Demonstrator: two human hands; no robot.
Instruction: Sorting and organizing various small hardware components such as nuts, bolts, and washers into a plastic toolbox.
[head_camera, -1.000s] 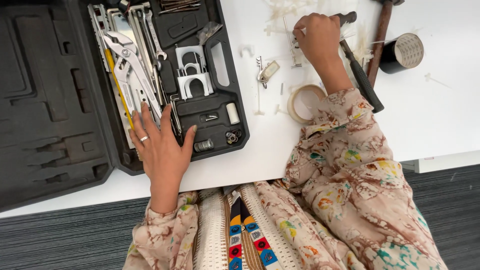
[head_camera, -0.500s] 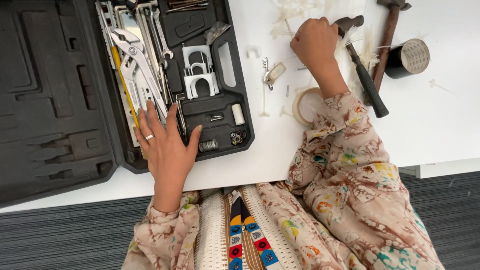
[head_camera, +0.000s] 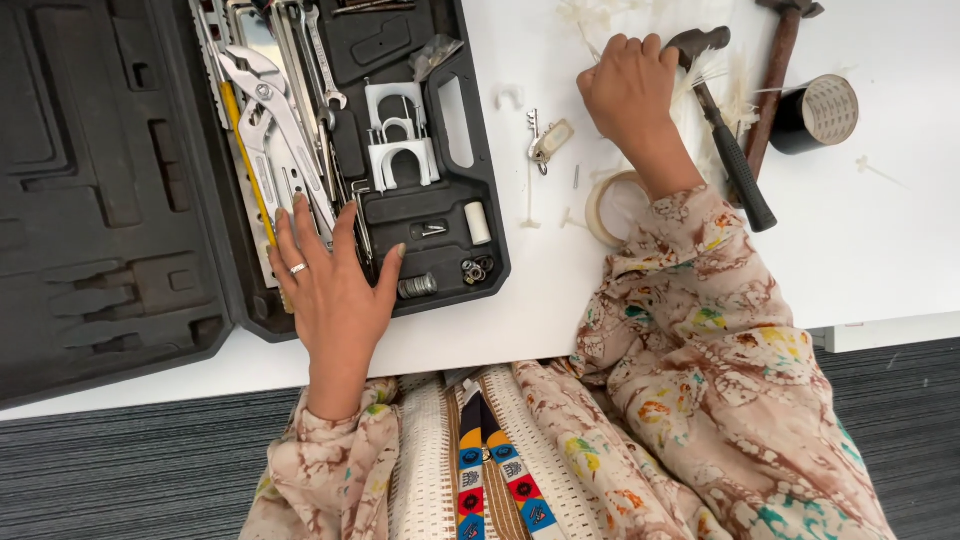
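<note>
Here, left hand flat, fingers spread, on black tool case; right hand curled over white scraps, grip unclear

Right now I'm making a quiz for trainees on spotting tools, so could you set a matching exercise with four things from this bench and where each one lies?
Things:
1. black-handled claw hammer
2. roll of black tape
3. roll of pale masking tape
4. silver slip-joint pliers

Places:
A. inside the open black plastic tool case, above the left hand
B. on the white table, partly under the right forearm
C. far right on the table, beside a wooden-handled hammer
D. just right of the right hand, head by the fingers

Pairs: 1-D, 2-C, 3-B, 4-A
</note>
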